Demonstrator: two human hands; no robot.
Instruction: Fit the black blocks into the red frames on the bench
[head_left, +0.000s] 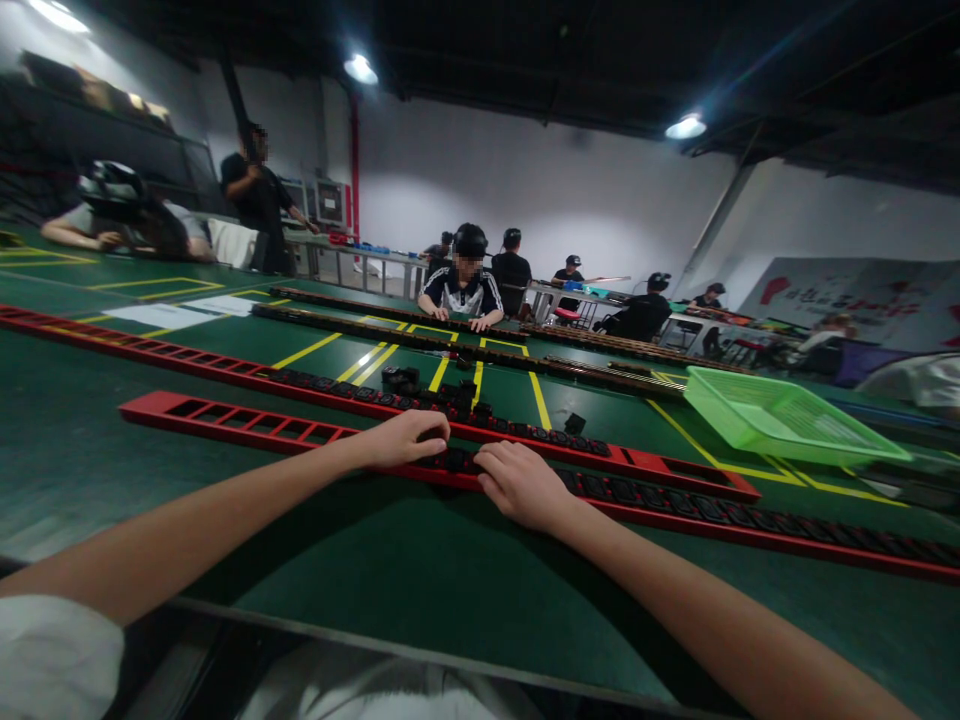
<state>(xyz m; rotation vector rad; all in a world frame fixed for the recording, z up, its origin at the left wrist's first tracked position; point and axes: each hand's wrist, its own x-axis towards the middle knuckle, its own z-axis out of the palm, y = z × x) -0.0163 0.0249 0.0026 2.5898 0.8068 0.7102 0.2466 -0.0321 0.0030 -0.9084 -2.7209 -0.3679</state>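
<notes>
A long red slotted rail [247,425] lies across the bench in front of me; the slots at its left show bare, while black square modules [622,490] fill those farther right. My left hand [409,438] rests over the rail, fingers curled down and their tips mostly hidden. Just right of it, my right hand [519,482] bends its fingers together against the same rail. Between the two hands a black module [456,460] sits in a slot. Whatever either hand pinches is too small or hidden to make out.
Behind it runs a second red rail [675,468] with black modules. Loose black pieces [401,380] lie beyond, and a green plastic basket [795,420] stands at right. Dark long strips [390,335] cross the bench near a co-worker [466,285] opposite. White papers [169,315] lie far left.
</notes>
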